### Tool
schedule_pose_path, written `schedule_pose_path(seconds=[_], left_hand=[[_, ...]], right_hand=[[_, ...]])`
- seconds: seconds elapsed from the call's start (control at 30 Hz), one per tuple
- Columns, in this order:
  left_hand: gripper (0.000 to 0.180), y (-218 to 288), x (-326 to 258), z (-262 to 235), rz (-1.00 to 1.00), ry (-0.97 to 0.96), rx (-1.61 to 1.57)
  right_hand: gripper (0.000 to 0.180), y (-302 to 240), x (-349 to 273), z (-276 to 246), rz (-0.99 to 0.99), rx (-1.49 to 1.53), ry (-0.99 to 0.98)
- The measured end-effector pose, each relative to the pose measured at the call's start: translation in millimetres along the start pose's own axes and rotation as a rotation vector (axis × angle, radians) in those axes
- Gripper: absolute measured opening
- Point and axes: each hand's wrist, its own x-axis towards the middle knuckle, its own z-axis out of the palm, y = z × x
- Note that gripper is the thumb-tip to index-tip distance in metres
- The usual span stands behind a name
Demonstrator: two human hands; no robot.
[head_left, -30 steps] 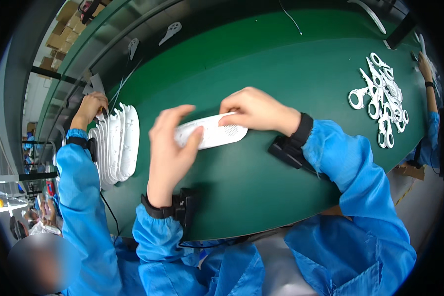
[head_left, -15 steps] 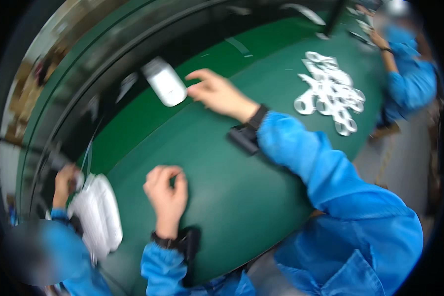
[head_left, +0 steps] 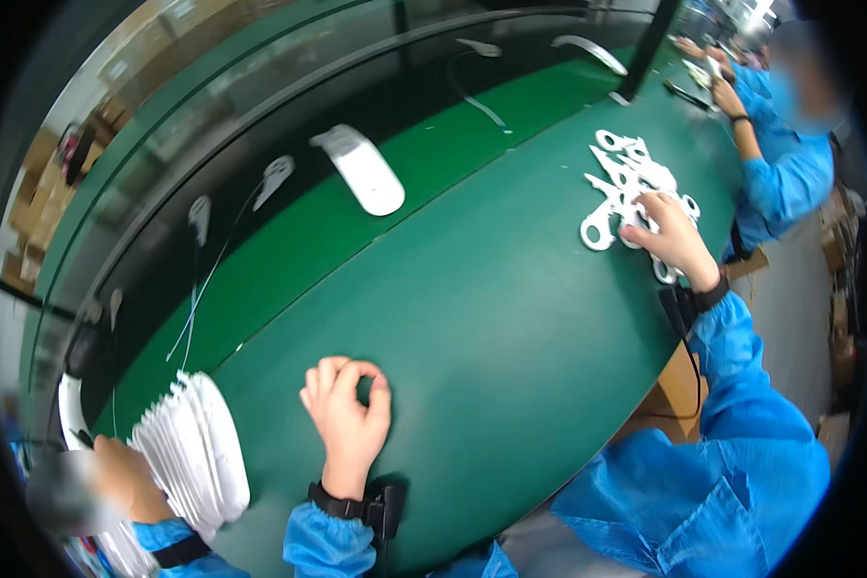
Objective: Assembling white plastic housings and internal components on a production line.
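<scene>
My left hand [head_left: 347,424] rests on the green table [head_left: 491,318] near its front edge, fingers curled in with nothing in them. My right hand [head_left: 669,239] is stretched out to the right and lies on a pile of white flat parts with ring-shaped ends [head_left: 626,188]; its fingertips touch them, and a grip cannot be made out. A white oval shell [head_left: 363,170] lies alone on the dark conveyor belt [head_left: 260,125] beyond the table, away from both hands.
At the lower left, a co-worker's hand [head_left: 125,477] holds a stack of white oval shells [head_left: 197,453] standing on edge. Smaller white parts [head_left: 277,173] and a thin cable [head_left: 197,299] lie along the belt. Another person in blue [head_left: 780,164] works at the far right.
One second ago both hands held the white oval shell. My right hand set it on the belt, then swung right onto the pile of white parts. My left hand dropped to the table.
</scene>
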Motion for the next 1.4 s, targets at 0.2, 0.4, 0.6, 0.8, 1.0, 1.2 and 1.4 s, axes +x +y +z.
schedule_pose_path(seconds=[0.2, 0.4, 0.6, 0.8, 1.0, 1.2, 1.4], left_hand=[[0.006, 2, 9, 12, 0.097, 0.026, -0.150], [0.003, -2, 7, 4, 0.048, 0.015, -0.158], [0.006, 10, 0, 8, 0.037, 0.033, -0.082], [0.011, 34, -13, 11, -0.016, 0.055, 0.035], [0.011, 36, -8, 18, -0.048, 0.065, 0.011], [0.011, 33, -3, 17, -0.057, 0.030, 0.019], [0.013, 35, -1, 17, -0.066, 0.019, 0.008]], right_hand=[[0.040, 72, -5, 33, -0.071, 0.095, 0.192], [0.028, 59, 15, 35, -0.176, 0.177, 0.233], [0.020, -2, 6, 18, -0.253, 0.604, 0.183], [0.015, -145, 11, 77, -0.427, 1.003, -0.514], [0.009, -158, 17, 95, -0.561, 0.883, -0.561], [0.007, -157, 15, 97, -0.610, 0.863, -0.511], [0.007, -156, 17, 95, -0.731, 0.812, -0.460]])
